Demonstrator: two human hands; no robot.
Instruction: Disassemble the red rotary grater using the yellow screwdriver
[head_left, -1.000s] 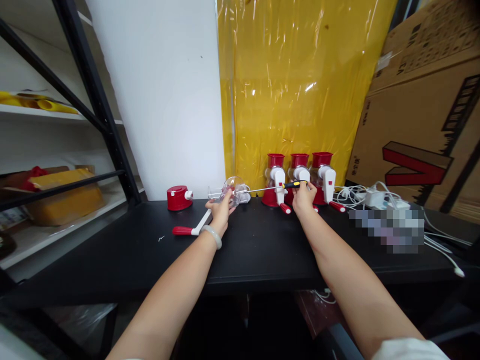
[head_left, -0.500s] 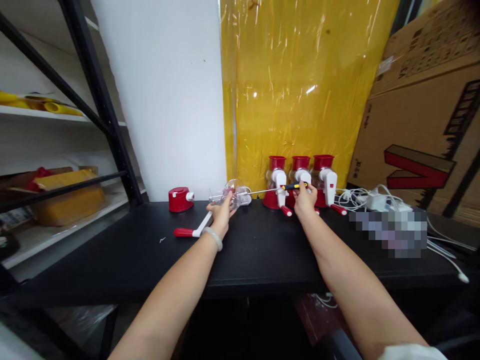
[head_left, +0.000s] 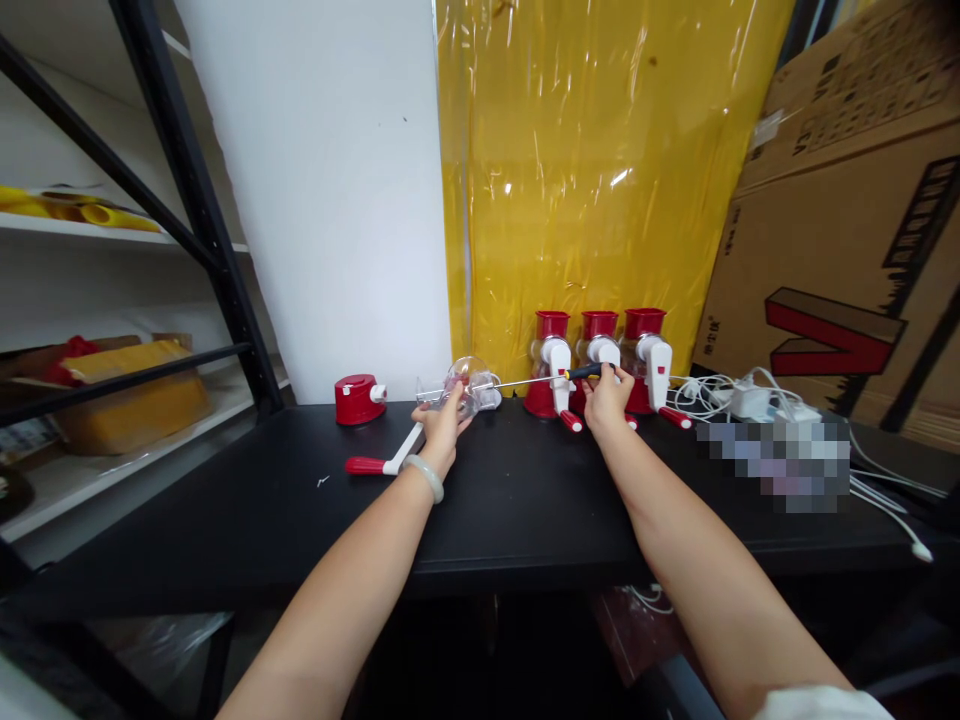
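Note:
My left hand (head_left: 441, 422) is closed around a clear plastic grater body (head_left: 472, 372) lying on its side on the black table. My right hand (head_left: 606, 398) grips the black and yellow handle of a screwdriver (head_left: 525, 381). Its long metal shaft points left, and the tip meets the clear body near its white part; the exact contact is too small to make out. A white crank with a red handle (head_left: 366, 466) lies below my left wrist. To the left stands a red base (head_left: 358, 402) with a white knob on its side.
Several assembled red and white rotary graters stand at the back, one being this red-topped grater (head_left: 553, 365). White cables (head_left: 720, 395) and a pixelated patch lie at right, before a large cardboard box (head_left: 832, 250). Small screws (head_left: 323, 481) lie at left. A shelf rack (head_left: 199, 215) borders the left.
My right hand has turned slightly on the screwdriver handle, its fingers shifting a little left. The left hand and clear body stay in place; the whole view drifts slightly.

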